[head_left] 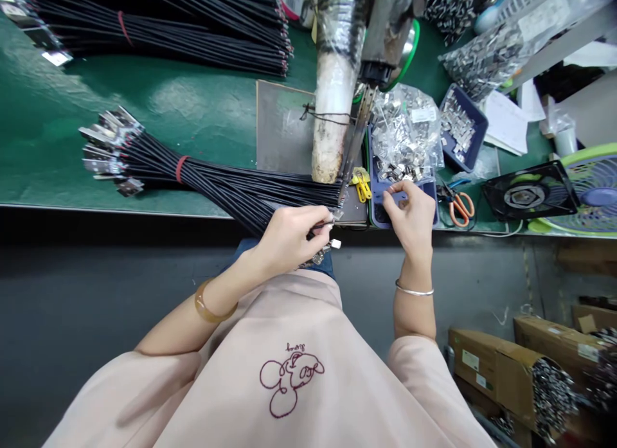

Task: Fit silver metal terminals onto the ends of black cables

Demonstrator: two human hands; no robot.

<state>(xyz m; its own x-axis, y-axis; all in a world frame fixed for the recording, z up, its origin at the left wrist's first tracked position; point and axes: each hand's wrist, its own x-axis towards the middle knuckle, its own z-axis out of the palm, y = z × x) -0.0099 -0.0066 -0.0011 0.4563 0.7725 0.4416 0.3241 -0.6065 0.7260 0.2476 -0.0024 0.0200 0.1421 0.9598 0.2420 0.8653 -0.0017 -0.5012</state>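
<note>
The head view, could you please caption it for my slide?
Left hand holding a black cable, right hand at blue tray.

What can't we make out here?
Head view, all:
Right hand: anything pinched is too small to tell.
Black cable: gripped length hidden by the left hand.
Green fan: cut off by the right edge.
Bag label: print too small.

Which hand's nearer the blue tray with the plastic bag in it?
Right. The right hand is over the blue tray; the left hand is off to its left, holding a black cable.
</note>
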